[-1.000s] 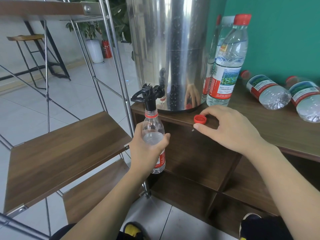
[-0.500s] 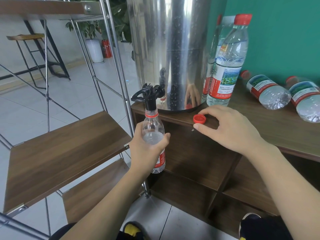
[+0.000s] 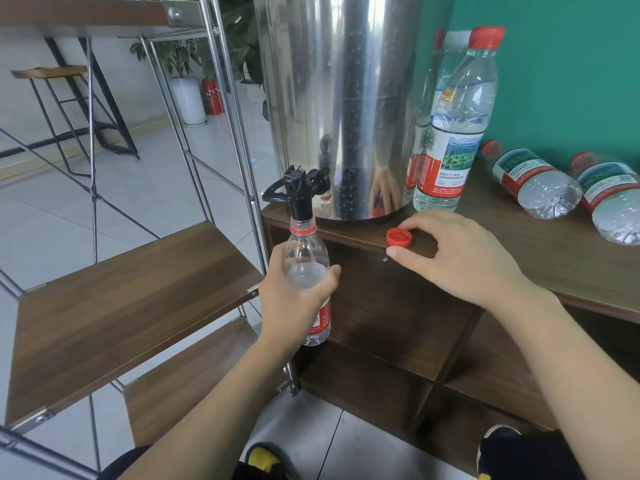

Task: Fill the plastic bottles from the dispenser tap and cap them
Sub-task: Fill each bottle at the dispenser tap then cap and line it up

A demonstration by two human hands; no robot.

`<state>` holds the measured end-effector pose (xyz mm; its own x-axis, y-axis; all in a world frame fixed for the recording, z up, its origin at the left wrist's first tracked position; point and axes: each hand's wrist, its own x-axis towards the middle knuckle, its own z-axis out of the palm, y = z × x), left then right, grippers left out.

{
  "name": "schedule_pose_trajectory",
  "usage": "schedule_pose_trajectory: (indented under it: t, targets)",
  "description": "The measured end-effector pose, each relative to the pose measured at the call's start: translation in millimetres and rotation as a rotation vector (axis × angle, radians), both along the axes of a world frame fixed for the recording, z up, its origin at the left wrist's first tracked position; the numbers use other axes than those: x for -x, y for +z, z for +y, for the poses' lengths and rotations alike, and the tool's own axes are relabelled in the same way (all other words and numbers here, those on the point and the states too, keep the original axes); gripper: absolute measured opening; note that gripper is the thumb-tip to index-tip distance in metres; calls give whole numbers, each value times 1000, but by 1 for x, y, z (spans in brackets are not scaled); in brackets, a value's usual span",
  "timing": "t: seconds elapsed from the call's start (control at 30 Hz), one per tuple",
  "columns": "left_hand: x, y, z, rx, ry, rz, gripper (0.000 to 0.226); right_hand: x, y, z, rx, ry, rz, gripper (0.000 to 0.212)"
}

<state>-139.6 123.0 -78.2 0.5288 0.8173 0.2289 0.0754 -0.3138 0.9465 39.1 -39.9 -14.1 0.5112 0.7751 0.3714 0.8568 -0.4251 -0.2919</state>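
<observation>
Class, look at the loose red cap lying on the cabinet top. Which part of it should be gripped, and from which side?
Grip the red cap by its rim, pinched between thumb and forefinger, coming from above. It lies open side up near the cabinet top's front edge, so only the low side wall offers a hold. The right hand is already at it; whether it grips is unclear.
</observation>
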Motion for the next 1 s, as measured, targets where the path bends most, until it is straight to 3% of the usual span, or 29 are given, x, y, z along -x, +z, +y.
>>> schedule_pose_trajectory:
  t: [1.0]
  targets:
    - [-2,-4,3,-10,-9,-15,72,2,0,0,2,1,-22,42]
